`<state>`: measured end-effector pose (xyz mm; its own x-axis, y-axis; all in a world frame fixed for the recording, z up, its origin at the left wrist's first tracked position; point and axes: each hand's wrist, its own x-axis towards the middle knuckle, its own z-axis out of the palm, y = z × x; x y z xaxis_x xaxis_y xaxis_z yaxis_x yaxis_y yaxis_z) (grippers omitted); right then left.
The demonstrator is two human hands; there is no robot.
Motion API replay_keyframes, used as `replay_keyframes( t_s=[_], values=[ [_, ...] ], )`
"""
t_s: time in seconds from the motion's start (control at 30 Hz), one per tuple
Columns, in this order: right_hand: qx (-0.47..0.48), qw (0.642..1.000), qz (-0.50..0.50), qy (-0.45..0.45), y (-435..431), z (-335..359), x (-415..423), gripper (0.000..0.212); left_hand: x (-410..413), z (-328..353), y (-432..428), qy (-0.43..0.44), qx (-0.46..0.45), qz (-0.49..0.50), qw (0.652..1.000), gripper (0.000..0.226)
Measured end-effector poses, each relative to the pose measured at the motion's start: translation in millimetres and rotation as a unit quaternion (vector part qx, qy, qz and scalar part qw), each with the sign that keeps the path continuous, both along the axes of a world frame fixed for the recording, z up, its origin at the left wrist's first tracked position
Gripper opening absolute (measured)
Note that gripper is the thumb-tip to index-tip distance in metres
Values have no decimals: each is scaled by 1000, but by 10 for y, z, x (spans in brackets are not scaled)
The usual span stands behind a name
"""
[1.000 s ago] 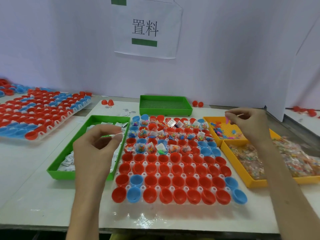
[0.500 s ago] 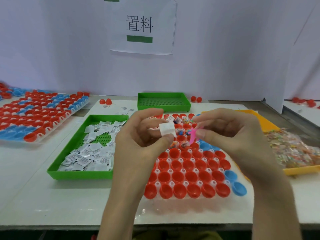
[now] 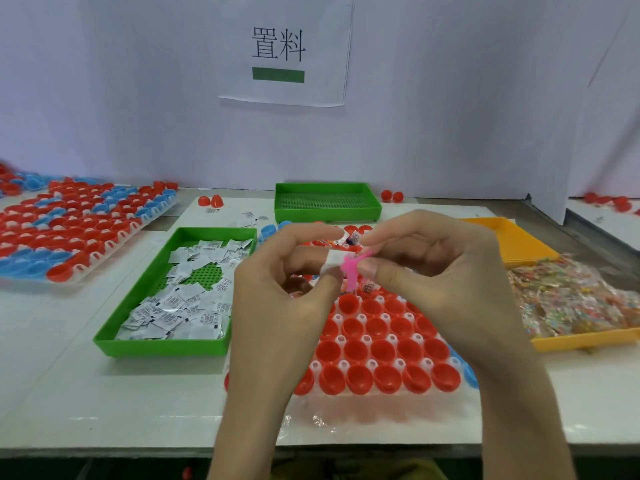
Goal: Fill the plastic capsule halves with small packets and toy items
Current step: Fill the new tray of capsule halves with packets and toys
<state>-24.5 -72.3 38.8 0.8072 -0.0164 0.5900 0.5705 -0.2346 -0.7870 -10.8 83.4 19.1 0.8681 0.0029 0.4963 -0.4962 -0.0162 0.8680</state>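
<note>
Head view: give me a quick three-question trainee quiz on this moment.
1. True or false: the left hand pinches a small white packet.
2. What does the right hand hold in its fingers?
A. pink toy item
B. blue capsule half
C. nothing
3. Fill in: the spare packets lie in the near tray, coloured ___.

Key: 1 true; 2 A; 3 green.
</note>
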Motion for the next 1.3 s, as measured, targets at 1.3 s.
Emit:
replay_keyframes(
  t_s=[1.3],
  values=[
    [-51, 917, -376, 123, -1143, -483, 207, 23, 100, -100, 98, 38, 19, -86, 995, 29]
  ],
)
